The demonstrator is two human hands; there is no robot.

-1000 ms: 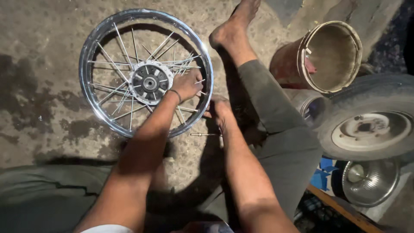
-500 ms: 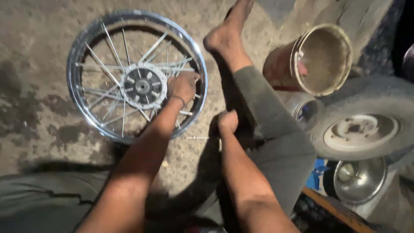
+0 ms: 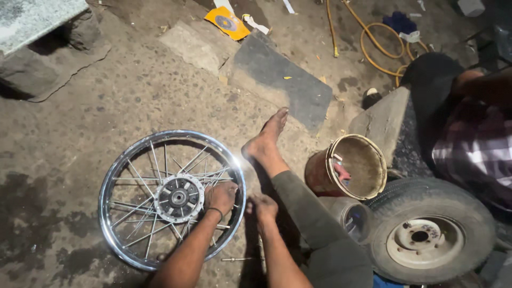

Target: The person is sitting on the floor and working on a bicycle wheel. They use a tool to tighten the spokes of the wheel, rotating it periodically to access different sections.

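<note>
Wheel: chrome spoked rim with hub, lying flat on the concrete floor, no tyre fitted. Most spokes appear seated between hub and rim; their tension cannot be judged, and the right-hand sector is partly hidden.

Left hand: rests on the spokes just right of the hub, fingers curled loosely over them; whether it grips a single spoke cannot be told.

Right hand: on the floor just outside the rim, fingers closed, with nothing clearly seen in them.

A loose spoke lies on the floor near the rim's lower edge, so lacing looks largely done but probably not finished.

Surroundings: the person's bare foot beside the rim; a worn bucket to the right; a tyre on its disc beyond it; a yellow hose further off; another person in checked cloth at far right.
</note>
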